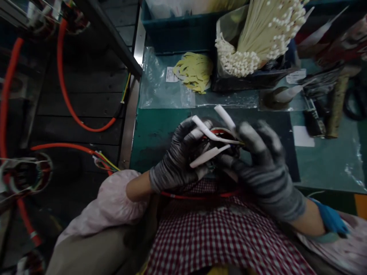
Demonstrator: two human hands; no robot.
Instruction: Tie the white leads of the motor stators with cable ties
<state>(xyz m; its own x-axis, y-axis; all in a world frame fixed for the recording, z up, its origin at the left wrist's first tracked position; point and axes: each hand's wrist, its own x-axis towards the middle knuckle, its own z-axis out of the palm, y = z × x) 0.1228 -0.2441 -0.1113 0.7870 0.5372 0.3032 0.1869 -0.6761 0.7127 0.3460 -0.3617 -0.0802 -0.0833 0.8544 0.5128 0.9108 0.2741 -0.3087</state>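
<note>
A motor stator (235, 152), a ring wound with wire and partly hidden by my gloves, is held just over the front edge of the bench. My left hand (177, 162), in a grey striped glove, is closed around its left side. Three white insulating sleeves stick out from it: one bent sleeve (207, 130), one pointing up and away (225, 117), and a lower one (208, 156). At the right side my right hand (265, 172), gloved too and slightly blurred, has its fingers bent around thin lead wires (238, 143) coming from the bent sleeve.
Yellow paper strips (195, 72) lie on plastic at the back. Beside them a box (255, 82) holds a bundle of pale sleeves. A hammer (338, 103) and a white-nozzled bottle (282, 95) are at right. Stators with red cables (64, 80) hang at left.
</note>
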